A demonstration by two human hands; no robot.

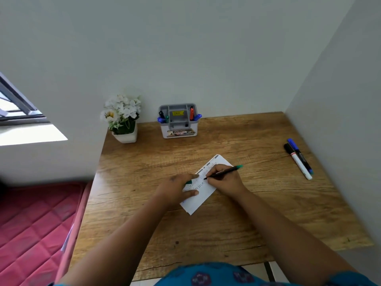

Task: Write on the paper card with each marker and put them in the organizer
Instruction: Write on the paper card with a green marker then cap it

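The table (226,223) fills the frame's lower middle. The organizer (178,121) stands at its far edge. On the centre card (203,190), the left hand (177,187) pinches a green cap (189,182); the right hand (223,178) grips a green marker (223,172).

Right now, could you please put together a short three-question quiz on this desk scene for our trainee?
1. True or false: the right hand holds a green marker with its tip on the paper card.
2. How many markers lie on the table at the right?
A one, B two, C four.
3. Fill in: the left hand grips the green ____ while resting on the card.

Key: 1 true; 2 B, the black marker and blue marker; 3 cap.
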